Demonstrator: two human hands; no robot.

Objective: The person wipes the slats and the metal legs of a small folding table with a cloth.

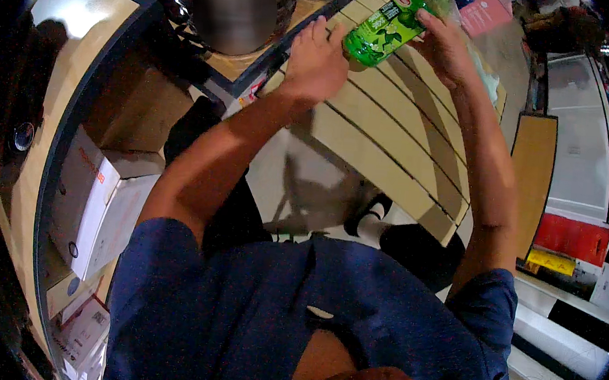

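Note:
A clear plastic bottle (385, 32) with a green label, green cap and green contents lies slanted over the far part of the slatted cream table (389, 136). Its base points toward my left hand and its cap toward the upper right. My right hand (443, 51) grips the bottle from the right side, thumb on the label; the other fingers are partly hidden behind it. Beside the base, my left hand (319, 61) rests with fingers stretched out, holding nothing. I cannot tell whether its edge touches the bottle.
A dark-edged wooden desk (114, 43) curves along the left, with white cardboard boxes (89, 204) beneath it. At the upper right sits a pink box (485, 12) beyond the table. A brown panel (531, 184) and a white cabinet (581, 134) stand on the right.

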